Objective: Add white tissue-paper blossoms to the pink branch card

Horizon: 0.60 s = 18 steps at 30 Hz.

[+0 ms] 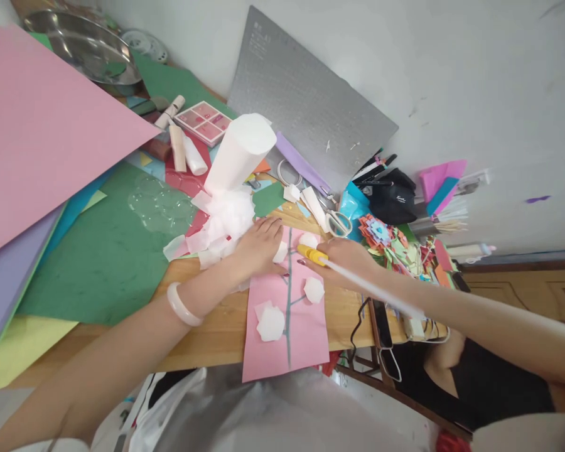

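Steadying the pink paper (299, 323) on the table (207, 345) seems the step in hand: the left hand (262, 246) rests over its edge, hold unclear, while the right hand (351, 257) curls tightly around a yellow tool (311, 254) beside a white paper piece (307, 240). The next move calls for careful aim.

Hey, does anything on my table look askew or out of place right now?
Two things look untidy. The pink sheet under the left hand, the pink sheet itself, pokes past the front edge of the table. White paper pieces lie in a jumbled heap beside that hand.
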Tool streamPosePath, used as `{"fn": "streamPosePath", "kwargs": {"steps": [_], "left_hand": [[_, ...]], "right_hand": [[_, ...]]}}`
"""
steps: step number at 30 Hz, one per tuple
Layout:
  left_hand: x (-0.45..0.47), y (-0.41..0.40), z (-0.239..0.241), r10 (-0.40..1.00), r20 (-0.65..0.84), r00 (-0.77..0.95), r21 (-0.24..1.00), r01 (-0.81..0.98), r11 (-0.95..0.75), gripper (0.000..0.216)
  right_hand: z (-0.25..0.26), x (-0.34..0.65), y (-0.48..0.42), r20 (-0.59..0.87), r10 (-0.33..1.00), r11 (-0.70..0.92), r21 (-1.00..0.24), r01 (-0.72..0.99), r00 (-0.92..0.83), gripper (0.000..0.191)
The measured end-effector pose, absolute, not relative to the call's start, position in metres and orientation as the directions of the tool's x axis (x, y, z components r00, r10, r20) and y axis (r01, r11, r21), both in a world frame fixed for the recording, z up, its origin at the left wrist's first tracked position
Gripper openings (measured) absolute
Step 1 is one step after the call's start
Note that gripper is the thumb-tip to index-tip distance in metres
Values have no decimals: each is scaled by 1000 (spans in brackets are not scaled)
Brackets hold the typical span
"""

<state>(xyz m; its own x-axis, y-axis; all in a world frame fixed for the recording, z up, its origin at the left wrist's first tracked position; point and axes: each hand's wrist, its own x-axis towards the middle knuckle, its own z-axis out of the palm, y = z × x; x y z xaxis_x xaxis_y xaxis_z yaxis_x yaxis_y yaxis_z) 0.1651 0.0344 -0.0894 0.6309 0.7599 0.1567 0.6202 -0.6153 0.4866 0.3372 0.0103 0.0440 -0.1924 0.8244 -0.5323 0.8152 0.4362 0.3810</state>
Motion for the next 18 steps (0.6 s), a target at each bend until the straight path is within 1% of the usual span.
{"fn": "streamPosePath", "kwargs": {"steps": [3, 8, 11, 14, 16, 18], "left_hand": [[164, 34, -89, 756, 168, 633, 478, 618, -624, 99], [164, 34, -92, 753, 169, 636, 464, 623, -630, 97], [165, 36, -94, 754, 174, 634, 464, 622, -630, 97], [165, 38, -94, 758, 153, 634, 479, 623, -618, 98], [165, 39, -92, 761, 125, 637, 484, 630, -607, 101], [165, 39, -89, 766, 96, 636, 483, 643, -594, 102]], "right_hand": [[34, 350, -10, -504, 837, 437, 383, 814, -212, 52], [12, 379, -29, -393, 837, 526, 384, 759, -381, 38], [-2, 398, -34, -264, 826, 563, 379, 734, -498, 31], [-13, 413, -36, -106, 794, 594, 351, 724, -599, 33], [-17, 420, -38, -37, 768, 617, 307, 724, -639, 36], [-18, 424, -40, 8, 769, 616, 261, 744, -639, 35]]}}
